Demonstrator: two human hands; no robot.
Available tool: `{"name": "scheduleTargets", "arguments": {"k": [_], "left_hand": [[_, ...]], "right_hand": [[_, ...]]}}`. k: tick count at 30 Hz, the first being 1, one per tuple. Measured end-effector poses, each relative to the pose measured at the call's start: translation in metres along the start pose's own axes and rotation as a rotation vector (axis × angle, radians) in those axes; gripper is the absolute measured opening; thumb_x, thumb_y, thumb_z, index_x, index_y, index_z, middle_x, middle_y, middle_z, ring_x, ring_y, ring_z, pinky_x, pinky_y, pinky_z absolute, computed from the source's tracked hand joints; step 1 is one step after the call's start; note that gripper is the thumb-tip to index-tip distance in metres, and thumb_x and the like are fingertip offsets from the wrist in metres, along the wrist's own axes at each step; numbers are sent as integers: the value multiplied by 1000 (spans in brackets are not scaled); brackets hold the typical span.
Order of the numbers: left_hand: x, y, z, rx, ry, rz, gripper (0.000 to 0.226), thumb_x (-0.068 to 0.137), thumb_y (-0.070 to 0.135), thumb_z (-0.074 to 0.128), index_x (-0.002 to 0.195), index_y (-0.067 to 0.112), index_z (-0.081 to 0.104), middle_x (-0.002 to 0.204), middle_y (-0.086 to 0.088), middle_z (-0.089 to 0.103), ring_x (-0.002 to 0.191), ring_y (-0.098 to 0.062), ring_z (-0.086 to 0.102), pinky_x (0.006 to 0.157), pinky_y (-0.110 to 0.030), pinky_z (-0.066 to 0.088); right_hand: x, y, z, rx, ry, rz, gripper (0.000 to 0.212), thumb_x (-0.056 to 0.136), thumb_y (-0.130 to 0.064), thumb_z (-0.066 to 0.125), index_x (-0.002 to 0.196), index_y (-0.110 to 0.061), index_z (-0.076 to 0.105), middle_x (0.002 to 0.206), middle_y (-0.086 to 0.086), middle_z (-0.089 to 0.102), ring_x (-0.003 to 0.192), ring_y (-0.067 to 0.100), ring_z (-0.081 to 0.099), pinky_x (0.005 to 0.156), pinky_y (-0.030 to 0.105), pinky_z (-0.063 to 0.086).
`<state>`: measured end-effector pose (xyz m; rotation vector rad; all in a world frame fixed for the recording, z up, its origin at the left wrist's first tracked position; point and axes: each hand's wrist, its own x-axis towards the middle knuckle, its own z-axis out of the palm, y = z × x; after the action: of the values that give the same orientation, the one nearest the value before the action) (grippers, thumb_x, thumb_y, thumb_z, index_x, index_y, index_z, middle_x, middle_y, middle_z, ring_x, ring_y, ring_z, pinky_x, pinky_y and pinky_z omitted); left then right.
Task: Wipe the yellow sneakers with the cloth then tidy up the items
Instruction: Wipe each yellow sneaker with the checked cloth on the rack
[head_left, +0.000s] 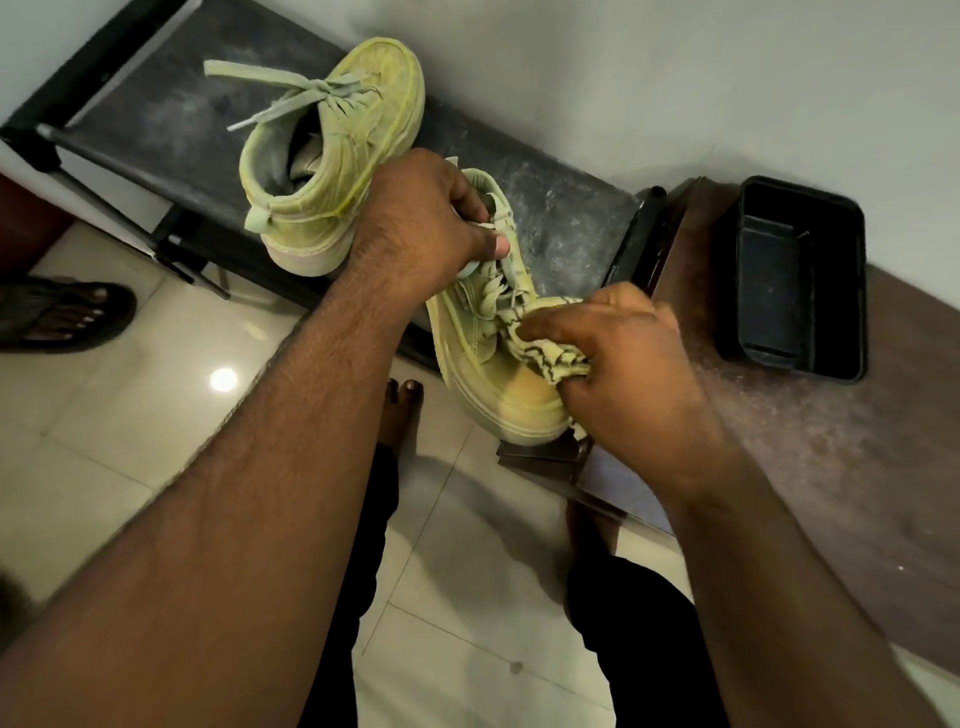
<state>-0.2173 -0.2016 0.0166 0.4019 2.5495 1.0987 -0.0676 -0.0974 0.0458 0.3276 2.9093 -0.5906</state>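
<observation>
Seen from above, a person's left hand (415, 223) grips a yellow sneaker (488, 338) at its laced top, fingers curled round the tongue and laces, tilting the shoe toe-down over the edge of a dark shoe rack (561, 218). The right hand (623, 364) holds a bunched yellow cloth (550, 353) with thin dark lines, fingers closed around it and pressing it on the toe area. The second sneaker (332, 161) stands on the rack's dusty top, just beside the held one, laces loose. Judging by this, the wiping is under way on one shoe; whether the other has been wiped cannot be told, and the tidying up appears not yet begun. The sneakers look like soft, matte suede with thick, pale rubbery soles and flat fabric laces. The cloth is crumpled and soft. A black rectangular plastic tray (800, 280) with rounded corners sits on a dusty brown wooden surface (831, 467) to the right. The floor is glossy pale tile (130, 415).
</observation>
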Motion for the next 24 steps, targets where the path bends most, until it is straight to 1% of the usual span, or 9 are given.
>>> {"name": "scheduleTargets", "arguments": {"k": [3, 6, 7, 9, 12, 16, 18, 22, 24], "left_hand": [[1, -1, 0, -12, 1, -3, 25, 65, 29, 88, 82, 19, 74, 84, 5, 68, 73, -6, 63, 70, -19, 50], [2, -1, 0, 1, -2, -17, 26, 65, 31, 87, 85, 19, 75, 86, 6, 68, 76, -6, 63, 72, -19, 50], [2, -2, 0, 6, 0, -17, 27, 65, 31, 87, 86, 18, 75, 85, 7, 67, 76, -6, 63, 72, -20, 50], [3, -2, -1, 5, 3, -18, 28, 65, 32, 87, 86, 18, 74, 82, 9, 64, 74, -4, 60, 72, -21, 49], [3, -3, -2, -6, -9, -20, 28, 65, 31, 87, 85, 19, 73, 79, 8, 63, 71, -3, 59, 71, -21, 49], [3, -2, -1, -4, -4, -11, 29, 64, 32, 87, 86, 18, 74, 82, 8, 64, 73, -4, 61, 70, -19, 47], [3, -3, 0, -9, -2, -15, 30, 65, 31, 87, 88, 17, 74, 83, 8, 64, 75, -3, 60, 70, -18, 47], [3, -4, 1, -12, -11, 2, 29, 66, 31, 87, 88, 18, 74, 82, 7, 65, 74, -4, 61, 72, -19, 49], [4, -6, 0, -16, -12, 5, 27, 66, 31, 87, 86, 19, 74, 76, 11, 62, 70, 1, 59, 69, -17, 47]], "right_hand": [[-1, -7, -4, -119, -199, -31, 46, 77, -17, 60, 116, -42, 62, 102, -14, 57, 105, 11, 44, 92, 32, 30], [-12, -3, -28, 6, -371, -60, 46, 73, -12, 57, 108, -40, 68, 96, -18, 62, 94, 4, 55, 92, 30, 45], [-14, -3, -32, 96, -381, -48, 47, 71, -8, 57, 105, -38, 70, 92, -22, 61, 90, 1, 57, 90, 29, 49], [-13, -6, -26, 187, -227, -55, 49, 67, -8, 51, 105, -31, 71, 97, -15, 66, 95, 7, 59, 90, 36, 50], [0, -22, 0, 40, -53, -168, 43, 66, -13, 48, 98, -24, 73, 101, -8, 71, 105, 21, 61, 92, 40, 42], [5, -39, 20, -188, -223, -243, 38, 74, -11, 64, 107, -30, 68, 115, -11, 65, 126, 18, 45, 106, 39, 28], [-3, -38, 15, -181, -296, -229, 36, 79, -15, 59, 109, -32, 66, 118, -8, 61, 121, 17, 47, 109, 35, 29], [-22, -37, -16, -169, -483, -52, 30, 79, -21, 55, 105, -33, 64, 111, -6, 62, 106, 21, 54, 98, 36, 44], [-24, -32, -27, -245, -465, 20, 28, 79, -26, 58, 105, -35, 61, 106, -8, 62, 104, 20, 53, 94, 35, 45]]}}
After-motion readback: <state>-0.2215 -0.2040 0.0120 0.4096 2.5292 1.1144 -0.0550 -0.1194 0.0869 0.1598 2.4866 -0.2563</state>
